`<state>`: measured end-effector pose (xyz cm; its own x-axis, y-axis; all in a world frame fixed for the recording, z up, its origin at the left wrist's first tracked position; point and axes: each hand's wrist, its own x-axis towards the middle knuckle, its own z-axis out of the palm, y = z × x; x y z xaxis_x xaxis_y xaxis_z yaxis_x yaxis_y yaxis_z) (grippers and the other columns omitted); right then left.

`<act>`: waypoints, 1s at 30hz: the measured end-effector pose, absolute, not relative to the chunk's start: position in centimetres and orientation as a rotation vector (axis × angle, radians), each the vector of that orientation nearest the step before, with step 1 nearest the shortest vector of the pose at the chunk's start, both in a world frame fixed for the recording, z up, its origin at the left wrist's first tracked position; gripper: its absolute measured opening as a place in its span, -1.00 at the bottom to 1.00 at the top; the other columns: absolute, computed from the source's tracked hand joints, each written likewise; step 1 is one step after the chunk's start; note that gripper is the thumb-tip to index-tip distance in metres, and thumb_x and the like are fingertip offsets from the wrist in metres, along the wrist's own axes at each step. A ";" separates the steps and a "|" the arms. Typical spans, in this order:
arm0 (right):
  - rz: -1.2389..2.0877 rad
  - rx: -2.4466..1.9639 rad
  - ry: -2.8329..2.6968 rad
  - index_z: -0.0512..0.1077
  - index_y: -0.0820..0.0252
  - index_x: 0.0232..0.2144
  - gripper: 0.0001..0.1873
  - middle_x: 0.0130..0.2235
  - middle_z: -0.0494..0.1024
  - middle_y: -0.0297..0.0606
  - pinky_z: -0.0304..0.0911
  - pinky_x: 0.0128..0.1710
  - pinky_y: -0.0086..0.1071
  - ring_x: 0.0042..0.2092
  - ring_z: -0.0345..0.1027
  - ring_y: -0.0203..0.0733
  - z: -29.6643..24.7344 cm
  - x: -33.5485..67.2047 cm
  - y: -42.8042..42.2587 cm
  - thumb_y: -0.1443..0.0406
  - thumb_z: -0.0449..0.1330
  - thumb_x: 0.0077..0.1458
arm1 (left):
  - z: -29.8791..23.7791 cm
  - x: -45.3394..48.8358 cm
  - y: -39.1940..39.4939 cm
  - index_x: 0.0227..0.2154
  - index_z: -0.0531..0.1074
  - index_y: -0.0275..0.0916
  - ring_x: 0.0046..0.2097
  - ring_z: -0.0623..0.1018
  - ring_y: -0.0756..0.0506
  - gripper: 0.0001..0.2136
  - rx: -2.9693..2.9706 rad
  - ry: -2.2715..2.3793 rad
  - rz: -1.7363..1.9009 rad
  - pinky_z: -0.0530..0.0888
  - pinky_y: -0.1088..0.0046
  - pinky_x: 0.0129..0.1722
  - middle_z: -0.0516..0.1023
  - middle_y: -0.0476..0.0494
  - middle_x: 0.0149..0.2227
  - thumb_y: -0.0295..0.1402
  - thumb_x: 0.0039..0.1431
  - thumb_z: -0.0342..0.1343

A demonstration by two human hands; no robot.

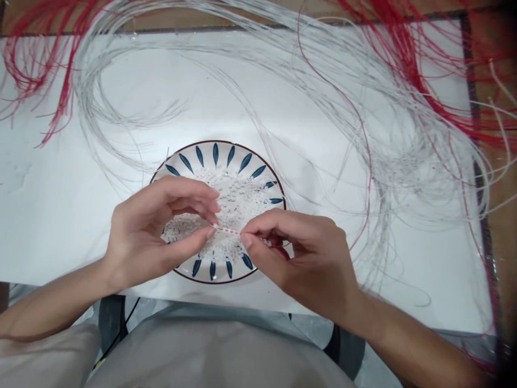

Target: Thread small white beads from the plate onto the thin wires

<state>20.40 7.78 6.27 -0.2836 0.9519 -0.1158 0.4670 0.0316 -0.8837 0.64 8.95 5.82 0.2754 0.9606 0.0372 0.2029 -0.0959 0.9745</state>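
Over a plate [214, 153] with blue leaf marks and a dark rim, both my hands pinch one thin red strand [227, 230] threaded with small white beads. My left hand [157, 231] pinches its left end between thumb and fingers. My right hand [299, 253] pinches the right end, and the strand runs on behind those fingers. The plate holds a heap of tiny white beads [238, 196].
The plate sits on a white sheet [60, 205] over a brown table. Loops of clear and white strands [323, 108] spread across the back and right. Red strands [36, 59] lie at the back left and red strands [420, 64] at the back right. My lap is below the front edge.
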 end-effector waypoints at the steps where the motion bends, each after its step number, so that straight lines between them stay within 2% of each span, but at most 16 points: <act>1: 1.206 -1.437 -1.787 0.44 0.12 -0.51 -0.85 -0.60 0.42 -0.43 0.08 -0.64 -0.51 -0.61 0.15 -0.41 6.3 20.4 7.8 0.44 0.17 0.00 | 5.8 0.6 8.9 -0.18 0.43 -0.17 -0.29 0.56 -0.07 -0.71 1.535 1.116 0.937 0.61 0.32 -0.27 0.53 -0.08 -0.30 -0.49 -0.01 0.24; 30: 1.201 -1.401 -1.790 0.44 0.13 -0.51 -0.84 -0.58 0.43 -0.45 0.05 -0.65 -0.50 -0.61 0.15 -0.43 6.3 20.2 7.7 0.48 0.17 -0.02 | 5.8 0.6 8.7 -0.12 0.42 -0.10 -0.27 0.57 -0.08 -0.64 1.559 1.039 0.917 0.61 0.32 -0.28 0.53 -0.06 -0.28 -0.53 0.01 0.22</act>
